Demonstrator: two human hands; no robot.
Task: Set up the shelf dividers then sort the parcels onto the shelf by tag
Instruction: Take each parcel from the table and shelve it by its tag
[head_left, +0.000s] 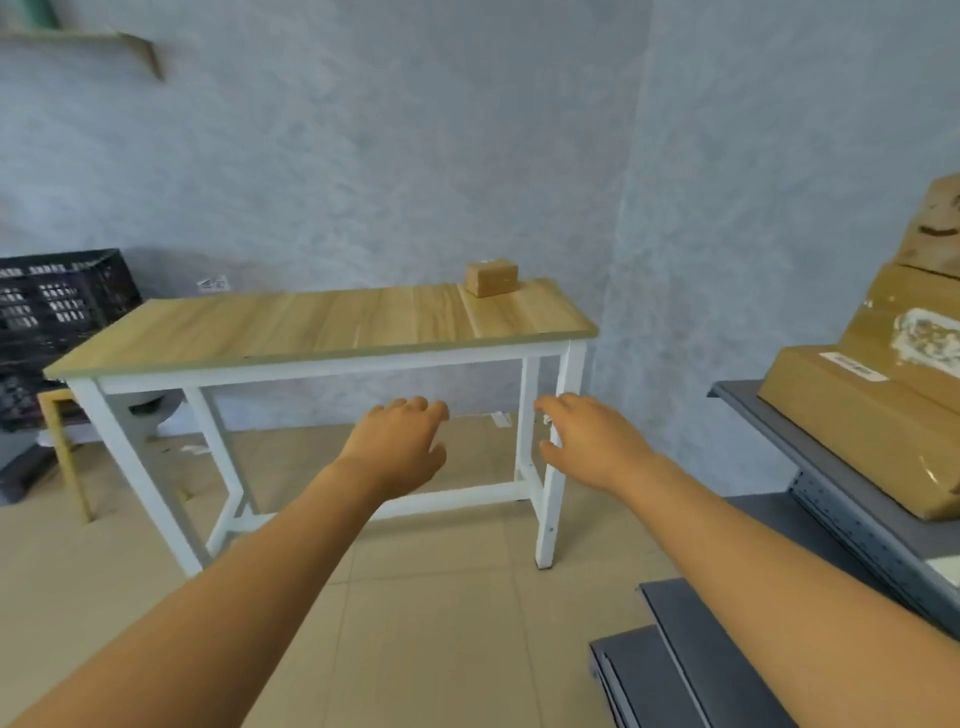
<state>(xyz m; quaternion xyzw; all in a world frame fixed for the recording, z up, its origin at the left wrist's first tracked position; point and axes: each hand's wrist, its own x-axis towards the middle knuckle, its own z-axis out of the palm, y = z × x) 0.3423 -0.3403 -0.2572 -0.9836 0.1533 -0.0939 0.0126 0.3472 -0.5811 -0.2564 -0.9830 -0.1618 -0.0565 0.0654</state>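
Head view, near to far. Both forearms reach forward, empty. Item: left hand (397, 447), palm down, fingers loosely curled, holding nothing. Item: right hand (589, 441), fingers relaxed and spread, holding nothing, seen in front of the table's near right leg; whether it touches I cannot tell. Item: wooden table (291, 325) with white frame, ahead. Item: one small parcel (491, 278) on its far right corner, well apart from both hands. Item: grey shelf (769, 421) at right, bearing larger stacked parcels (852, 410). Item: dark flat panels (691, 660), near right, low, possibly the dividers. Judgement: I should step closer, lift the small parcel with both hands, and read its tag before shelving.
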